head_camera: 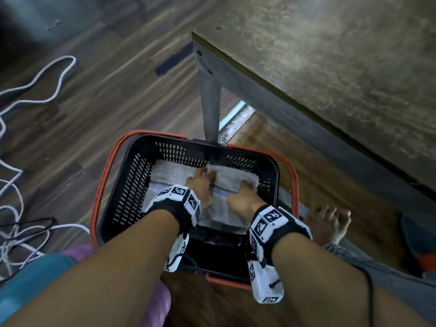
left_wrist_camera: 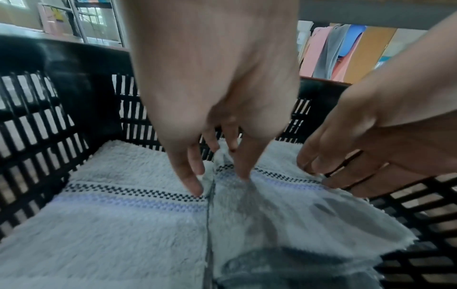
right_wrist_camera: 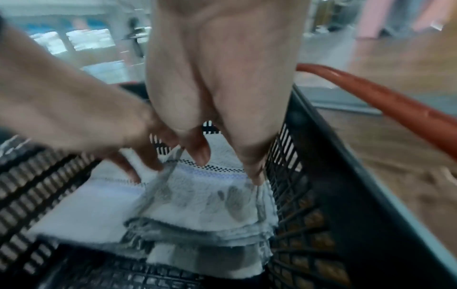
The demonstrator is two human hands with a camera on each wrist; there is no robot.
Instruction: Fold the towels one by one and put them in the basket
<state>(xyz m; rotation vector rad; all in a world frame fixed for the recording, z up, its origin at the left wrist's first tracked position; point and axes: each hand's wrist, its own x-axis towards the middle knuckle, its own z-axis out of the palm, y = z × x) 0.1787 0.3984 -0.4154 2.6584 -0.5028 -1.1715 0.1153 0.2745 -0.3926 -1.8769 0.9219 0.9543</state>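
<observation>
A black slatted basket (head_camera: 127, 185) with orange handles (head_camera: 99, 185) stands on the floor. Two folded white towels with a checked blue stripe lie side by side in it: the left towel (head_camera: 169, 173) (left_wrist_camera: 128, 224) and the right towel (head_camera: 236, 178) (right_wrist_camera: 202, 199). My left hand (head_camera: 200, 182) (left_wrist_camera: 222, 117) reaches down with straight fingers that touch the seam between the towels. My right hand (head_camera: 243, 197) (right_wrist_camera: 222, 109) presses its extended fingers on the right towel, next to the basket's right wall (right_wrist_camera: 309, 176). The right towel's near edge shows several stacked layers.
A brown table (head_camera: 330, 67) overhangs at the right, and its grey leg (head_camera: 210, 102) stands just behind the basket. White and black cables (head_camera: 35, 90) lie on the wooden floor at the left. A bare foot (head_camera: 330, 220) rests right of the basket.
</observation>
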